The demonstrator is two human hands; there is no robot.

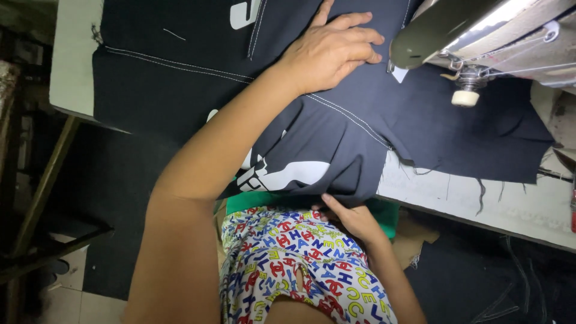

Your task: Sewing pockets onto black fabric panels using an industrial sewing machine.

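The left hand (330,51) lies flat on the dark cloth (336,129), fingers together and pressing it down on the table (474,195), with the fingertips just beside the sewing machine (474,30). A white stitched seam (351,117) runs out from under the heel of that hand toward the table's near edge. The right hand (351,217) pinches the cloth's hanging edge, thumb on top; its other fingers are hidden underneath, so I cannot tell how they sit. The step in hand looks like feeding the seam to the needle. The next move likely calls for both hands to keep the cloth taut and straight while sliding it forward evenly.
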